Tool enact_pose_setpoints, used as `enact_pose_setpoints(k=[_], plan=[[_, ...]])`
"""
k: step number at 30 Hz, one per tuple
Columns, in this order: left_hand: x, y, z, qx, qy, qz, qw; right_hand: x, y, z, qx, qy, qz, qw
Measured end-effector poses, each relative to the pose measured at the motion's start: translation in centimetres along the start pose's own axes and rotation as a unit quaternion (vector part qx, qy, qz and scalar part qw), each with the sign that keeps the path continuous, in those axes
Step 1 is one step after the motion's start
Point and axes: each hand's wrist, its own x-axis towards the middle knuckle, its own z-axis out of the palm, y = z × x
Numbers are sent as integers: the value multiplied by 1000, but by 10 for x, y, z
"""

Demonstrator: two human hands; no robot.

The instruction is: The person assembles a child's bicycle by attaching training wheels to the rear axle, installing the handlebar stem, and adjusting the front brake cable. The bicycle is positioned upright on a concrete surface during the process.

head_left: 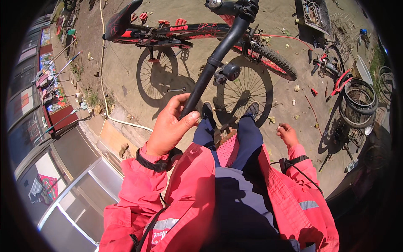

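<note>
A black and red bicycle (205, 29) stands before me, its saddle at the upper left and its front tyre (275, 61) toward the right. The black handlebar (218, 52) slants down toward me, with a dark, rounded fitting (231, 72) clamped partway along. My left hand (172, 124) is closed round its near end, thumb on top and fingers behind. Lower and to the right, my right hand (288, 135) hangs apart from the bicycle with curled fingers; whether anything small is in them is hidden.
A spanner (176, 90) lies on the ground below the bicycle. To the right are red-handled cutters (339, 85), bicycle wheels (359, 101) and a tool tray (312, 17). A pale hose (101, 63) runs along the left. I sit on a pink seat (228, 153).
</note>
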Motion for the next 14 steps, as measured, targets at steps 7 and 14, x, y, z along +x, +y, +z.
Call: enact_pose_setpoints(k=[7, 14], plan=[[-30, -40, -36, -56, -11, 0, 998, 11, -12, 4, 5, -7, -9, 1000], [-17, -101, -107, -54, -82, -111, 989, -45, 19, 69, 93, 100, 41, 990]])
